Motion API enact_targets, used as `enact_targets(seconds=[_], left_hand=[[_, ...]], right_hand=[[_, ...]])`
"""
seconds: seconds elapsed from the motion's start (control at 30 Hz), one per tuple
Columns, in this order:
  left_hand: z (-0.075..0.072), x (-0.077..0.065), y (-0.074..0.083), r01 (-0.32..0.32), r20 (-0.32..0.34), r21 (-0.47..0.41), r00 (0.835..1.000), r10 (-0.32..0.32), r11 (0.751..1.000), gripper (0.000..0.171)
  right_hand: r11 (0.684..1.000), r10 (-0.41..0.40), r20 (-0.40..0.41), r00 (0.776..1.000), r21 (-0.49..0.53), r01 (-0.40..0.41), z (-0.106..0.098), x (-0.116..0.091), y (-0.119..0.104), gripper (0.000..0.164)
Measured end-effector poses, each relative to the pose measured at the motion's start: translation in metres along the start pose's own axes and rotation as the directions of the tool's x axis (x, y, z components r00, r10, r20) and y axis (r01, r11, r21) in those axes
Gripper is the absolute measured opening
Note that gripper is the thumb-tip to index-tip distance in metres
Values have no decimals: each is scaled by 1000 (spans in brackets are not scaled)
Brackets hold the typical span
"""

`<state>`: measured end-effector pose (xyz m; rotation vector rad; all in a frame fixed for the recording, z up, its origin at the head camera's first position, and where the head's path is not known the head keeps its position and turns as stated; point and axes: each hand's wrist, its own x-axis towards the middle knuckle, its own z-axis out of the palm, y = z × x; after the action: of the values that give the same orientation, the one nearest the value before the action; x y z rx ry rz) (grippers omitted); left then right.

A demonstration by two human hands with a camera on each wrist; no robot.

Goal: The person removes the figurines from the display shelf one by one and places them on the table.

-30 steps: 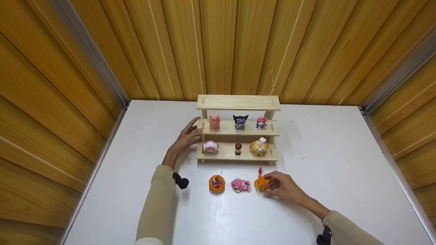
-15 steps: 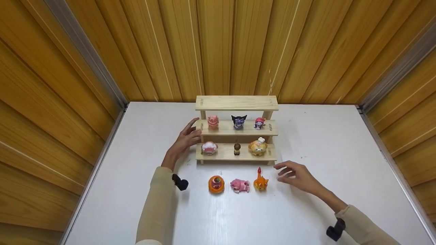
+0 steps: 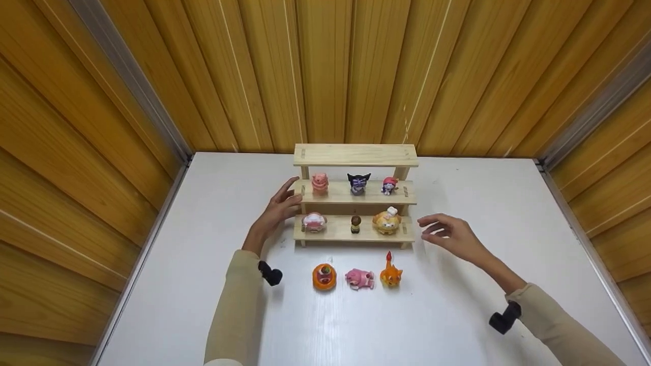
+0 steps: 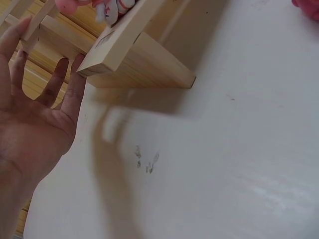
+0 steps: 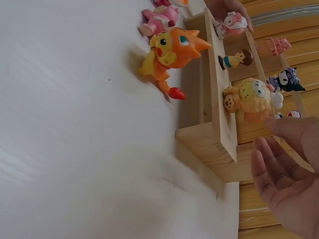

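Observation:
A three-tier wooden display stand (image 3: 356, 155) carries figurines on its middle and bottom steps. My left hand (image 3: 276, 212) touches the stand's left side with spread fingers; the left wrist view shows fingertips against the wood. To the right of the stand, my right hand (image 3: 454, 235) hovers with loosely bent fingers and nothing in them. Nearest to it is a yellow figurine with a white chef hat (image 3: 387, 221), on the bottom step. In front of the stand lie an orange round figurine (image 3: 324, 277), a pink bear figurine (image 3: 359, 278) and an orange figurine with a red-tipped tail (image 3: 391, 275).
The bottom step also holds a pink-and-white figurine (image 3: 314, 222) and a small brown-haired figurine (image 3: 355, 224). On the middle step are a pink pig-like figurine (image 3: 320, 184), a black-eared figurine (image 3: 358, 184) and a pink-capped figurine (image 3: 389, 186). Wood-look panels (image 3: 325, 71) surround the white table (image 3: 168, 284).
My right hand has let go of the orange tailed figurine and moved up and right, beside the stand. The figurine stays on the table. My left hand has kept its place on the stand.

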<state>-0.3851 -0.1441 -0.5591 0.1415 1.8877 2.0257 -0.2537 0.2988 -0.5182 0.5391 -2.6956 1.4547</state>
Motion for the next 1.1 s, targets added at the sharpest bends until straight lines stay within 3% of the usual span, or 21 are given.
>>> enact_targets(seconds=[0.27, 0.47, 0.93, 1.1], left_hand=[[-2, -2, -2, -15, 4, -8, 1000, 15, 1000, 65], [-2, -2, -3, -32, 17, 7, 999, 32, 999, 65], [-1, -1, -3, -42, 11, 6, 999, 42, 999, 64], [0, -2, -3, -52, 11, 3, 999, 52, 999, 63]], right_hand=[[1000, 24, -73, 997, 3, -24, -5, 28, -18, 31], [997, 81, -103, 991, 14, -80, -4, 48, -18, 40], [994, 67, -37, 997, 93, -63, 5, 82, -20, 50], [992, 75, -21, 997, 108, -72, 8, 90, -32, 50]])
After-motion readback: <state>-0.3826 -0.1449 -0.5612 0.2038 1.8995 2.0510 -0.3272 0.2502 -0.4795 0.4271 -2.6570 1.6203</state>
